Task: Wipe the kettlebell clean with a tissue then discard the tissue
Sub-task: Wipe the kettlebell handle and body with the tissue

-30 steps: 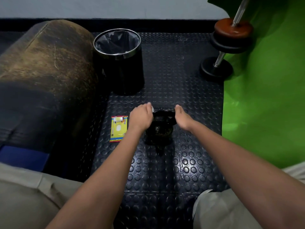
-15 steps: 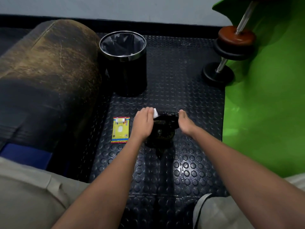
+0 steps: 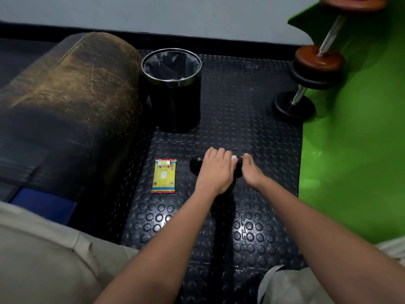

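step: wiping black iron kettlebell (image 3: 195, 163) mid-mat | left hand (image 3: 215, 171) presses white tissue (image 3: 233, 157) | right hand (image 3: 252, 172) steadies, grip unclear | next: bin tissue

Yellow tissue packet (image 3: 164, 175) on studded black mat (image 3: 252, 227); barbell (image 3: 311, 69) beside green floor (image 3: 355, 150).

The kettlebell (image 3: 195, 163) sits on the mat (image 3: 252, 227) under both hands. The tissue pack (image 3: 164, 175) lies just left of it. The bin (image 3: 174, 88) stands behind them. The dumbbell (image 3: 311, 71) is far right.
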Demonstrator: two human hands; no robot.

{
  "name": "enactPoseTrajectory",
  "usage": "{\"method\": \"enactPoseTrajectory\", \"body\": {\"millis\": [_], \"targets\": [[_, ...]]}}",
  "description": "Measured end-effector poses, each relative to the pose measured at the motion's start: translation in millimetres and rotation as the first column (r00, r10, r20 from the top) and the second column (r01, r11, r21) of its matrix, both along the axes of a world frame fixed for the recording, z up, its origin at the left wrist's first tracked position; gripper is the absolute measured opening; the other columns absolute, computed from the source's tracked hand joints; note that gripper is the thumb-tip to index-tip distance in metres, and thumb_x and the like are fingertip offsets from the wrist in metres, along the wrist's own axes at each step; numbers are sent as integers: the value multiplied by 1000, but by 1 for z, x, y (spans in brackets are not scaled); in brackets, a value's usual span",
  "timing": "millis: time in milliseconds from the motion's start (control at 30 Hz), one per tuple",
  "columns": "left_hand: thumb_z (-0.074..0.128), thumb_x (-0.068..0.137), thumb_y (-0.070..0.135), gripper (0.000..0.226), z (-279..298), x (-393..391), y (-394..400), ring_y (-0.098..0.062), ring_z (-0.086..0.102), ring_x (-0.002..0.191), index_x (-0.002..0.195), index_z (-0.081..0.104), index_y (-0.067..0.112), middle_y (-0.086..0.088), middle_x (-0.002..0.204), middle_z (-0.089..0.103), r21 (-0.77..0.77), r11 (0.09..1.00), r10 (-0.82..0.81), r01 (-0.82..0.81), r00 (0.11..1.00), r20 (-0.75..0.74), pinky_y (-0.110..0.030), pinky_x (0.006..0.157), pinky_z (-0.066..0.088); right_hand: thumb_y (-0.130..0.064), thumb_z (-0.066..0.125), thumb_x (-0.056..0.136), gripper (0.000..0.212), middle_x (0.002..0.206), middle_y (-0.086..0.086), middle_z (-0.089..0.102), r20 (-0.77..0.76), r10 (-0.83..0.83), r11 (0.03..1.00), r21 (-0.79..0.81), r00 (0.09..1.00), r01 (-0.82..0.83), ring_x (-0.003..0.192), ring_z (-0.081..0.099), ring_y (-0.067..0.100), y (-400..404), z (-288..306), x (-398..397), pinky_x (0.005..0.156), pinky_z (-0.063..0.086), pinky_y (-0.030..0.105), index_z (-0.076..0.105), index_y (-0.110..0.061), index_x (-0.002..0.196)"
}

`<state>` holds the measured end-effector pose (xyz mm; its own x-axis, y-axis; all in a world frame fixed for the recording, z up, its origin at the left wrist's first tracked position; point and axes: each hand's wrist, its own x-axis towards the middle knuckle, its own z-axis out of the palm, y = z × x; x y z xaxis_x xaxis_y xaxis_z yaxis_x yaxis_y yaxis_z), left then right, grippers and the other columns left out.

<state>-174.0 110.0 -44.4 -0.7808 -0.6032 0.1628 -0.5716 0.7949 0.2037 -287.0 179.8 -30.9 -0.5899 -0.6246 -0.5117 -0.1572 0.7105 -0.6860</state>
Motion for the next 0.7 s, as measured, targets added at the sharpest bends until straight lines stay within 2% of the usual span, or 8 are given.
{"method": "enactPoseTrajectory", "body": {"millis": [100, 167, 300, 367, 434, 534, 634, 700], "targets": [[21, 105, 36, 38, -7, 20, -5, -16, 49, 101, 119, 54, 22, 6, 105, 56, 3, 1000, 17, -17, 992, -123, -38, 111, 29, -48, 6, 105, 58, 162, 9, 20, 35, 29, 999, 14, 999, -30, 147, 24, 28, 4, 2, 0, 119, 18, 41, 11, -24, 158], [20, 105, 34, 37, -11, 31, -14, -15, 49, 96, 112, 54, 22, 7, 101, 54, 56, 996, 75, -65, 980, -187, -36, 106, 33, -52, 6, 104, 59, 163, 6, 18, 58, 42, 999, 8, 997, -42, 147, 25, 29, 5, 2, -2, 119, 23, 49, 7, -29, 158], [27, 105, 25, 37, -6, 36, -30, -22, 47, 76, 76, 46, 14, 0, 77, 52, 428, 897, 268, -111, 906, -327, -39, 74, 38, -53, 6, 103, 59, 165, 1, 10, 96, 51, 999, -1, 994, -51, 148, 23, 29, 4, 1, -5, 119, 22, 51, 2, -31, 158], [29, 103, 24, 39, 2, 28, -43, -28, 53, 80, 67, 43, 14, -5, 75, 54, 585, 792, 359, -178, 909, -210, -36, 68, 34, -53, 6, 103, 59, 165, 0, 7, 124, 43, 999, -21, 991, -40, 150, 17, 28, 2, 0, -5, 119, 22, 51, 1, -31, 158], [28, 101, 22, 38, 13, 16, -51, -34, 57, 93, 72, 51, 9, -13, 87, 60, 542, 801, 298, -255, 955, 9, -35, 71, 36, -54, 7, 103, 60, 166, 0, 6, 144, 29, 999, -40, 989, -23, 151, 13, 26, -1, -2, -6, 120, 19, 51, 2, -30, 158], [29, 98, 16, 33, 23, -3, -44, -40, 58, 103, 101, 59, 5, -17, 110, 65, 322, 920, 162, -224, 964, 209, -41, 85, 45, -49, 6, 104, 60, 165, 2, 10, 103, 16, 999, -40, 995, -12, 151, 13, 23, -4, -5, -6, 120, 12, 41, 6, -22, 158], [27, 98, 19, 32, 19, -9, -26, -36, 61, 96, 101, 58, 12, -11, 104, 67, 91, 990, 86, -106, 975, 205, -41, 83, 44, -47, 6, 105, 60, 162, 8, 20, 69, 5, 999, -38, 998, -2, 149, 20, 25, -6, -8, -6, 118, 15, 39, 14, -18, 157], [27, 100, 25, 33, 10, -8, -14, -31, 59, 90, 96, 59, 15, -5, 95, 64, -1, 999, 49, -49, 994, 103, -43, 85, 42, -47, 6, 105, 61, 158, 13, 28, 60, 0, 999, -34, 998, 2, 144, 28, 27, -6, -8, -8, 116, 20, 40, 22, -16, 154]]}}
